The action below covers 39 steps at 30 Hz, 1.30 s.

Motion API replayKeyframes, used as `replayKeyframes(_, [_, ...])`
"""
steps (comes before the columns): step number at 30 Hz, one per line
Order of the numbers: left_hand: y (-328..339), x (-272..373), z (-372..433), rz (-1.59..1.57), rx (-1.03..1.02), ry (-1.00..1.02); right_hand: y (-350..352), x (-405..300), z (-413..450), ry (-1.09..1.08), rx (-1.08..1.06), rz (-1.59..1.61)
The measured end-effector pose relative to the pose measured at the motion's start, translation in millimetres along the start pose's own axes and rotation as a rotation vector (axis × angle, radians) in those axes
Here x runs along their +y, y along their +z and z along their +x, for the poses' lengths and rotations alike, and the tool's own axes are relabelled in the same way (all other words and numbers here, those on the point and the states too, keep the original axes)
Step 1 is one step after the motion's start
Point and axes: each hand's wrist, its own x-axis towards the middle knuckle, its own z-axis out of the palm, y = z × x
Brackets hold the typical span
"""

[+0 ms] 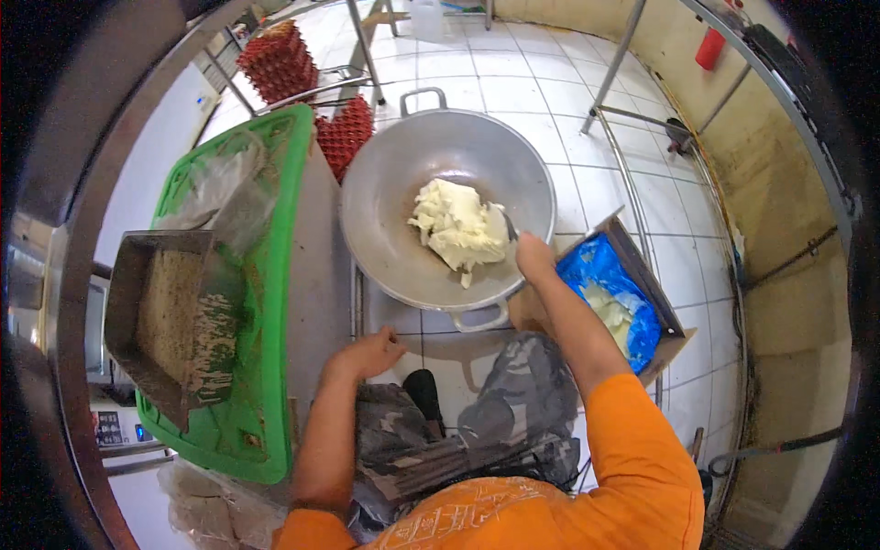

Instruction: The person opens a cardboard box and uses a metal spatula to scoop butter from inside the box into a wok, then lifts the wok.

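A large metal wok with two loop handles stands before me, holding a lumpy heap of pale yellow fat, perhaps margarine. My right hand grips the dark handle of a scraper at the heap's right side; the tool's far end is against or in the fat. To the right is a cardboard box lined with blue plastic, with more pale fat inside. My left hand hangs over my left knee, loosely curled and apparently holding nothing, just short of the wok.
On the left, a bin with a green lid carries a worn metal pan and a clear plastic bag. Stacked red egg trays stand behind it. Metal table legs rise from the white tiled floor.
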Motion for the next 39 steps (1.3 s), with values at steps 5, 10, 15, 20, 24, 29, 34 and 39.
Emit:
replayKeyframes(5, [3.5,36.8,49.8,0.11,0.036,0.159,-55.7,23.1,-6.9,-0.096,0.201,0.118])
replayKeyframes(10, [16.2,-2.9,87.7,-0.017,0.014,0.187,-32.2,-45.3,-10.7,0.121,0.056,0.437])
replayKeyframes(15, [-0.5,118.2,126.0,0.158,-0.069,0.266,-63.6,-64.8,-11.7,0.407,0.201,0.706])
replayKeyframes(20, [-21.1,153.0,150.2,0.223,-0.121,0.36,-78.5,-123.2,14.9,0.323,0.22,0.814])
replayKeyframes(24, [19.8,258.8,155.6,0.395,-0.247,0.594,-75.5,-36.5,37.1,0.081,0.289,0.595])
replayKeyframes(29, [5.2,259.6,175.6,0.385,-0.244,0.581,-123.0,-78.6,-14.4,0.044,0.088,0.887])
replayKeyframes(34, [35.9,307.8,174.3,0.493,-0.319,0.685,-175.4,-3.0,-95.1,0.279,0.173,1.102])
replayKeyframes(39, [44.5,326.0,171.2,0.545,-0.35,0.743,-190.1,41.1,-149.5,0.493,0.27,1.267])
